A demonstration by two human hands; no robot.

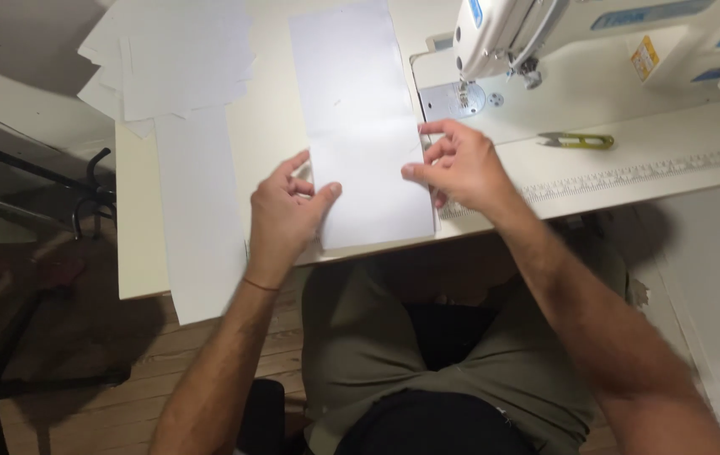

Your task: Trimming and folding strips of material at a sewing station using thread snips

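Head camera view, looking down at a person seated at a cream-coloured sewing table point(141, 253), knees in olive trousers below its front edge. Both bare hands rest on a long rectangular piece of pale lilac-white fabric point(364, 126) lying flat on the table and running away from the body. The left hand point(284, 215) pinches the near left edge of the piece: its grip is nearly closed, thumb on top of the cloth, fingers curled at the edge. The right hand point(461, 168) holds the right edge, its grip partly closed, thumb and fingertips touching the fabric's side. The cloth's near end sits between the two hands, close to the table's front edge.

Beyond the right hand, up and slightly to the right, stands a white industrial sewing machine point(562, 34), its needle and presser foot over a metal needle plate point(453, 99) just past the fabric's right edge. Right of the right hand lies a small yellow-green thread snip point(579, 141), well apart from it. A printed ruler strip point(629, 175) runs along the table there. Left of the left hand, a second long pale fabric strip point(200, 219) hangs over the table edge, and farther beyond lies a loose stack of pale cut pieces point(175, 55). Wooden floorboards point(141, 362) show beneath.
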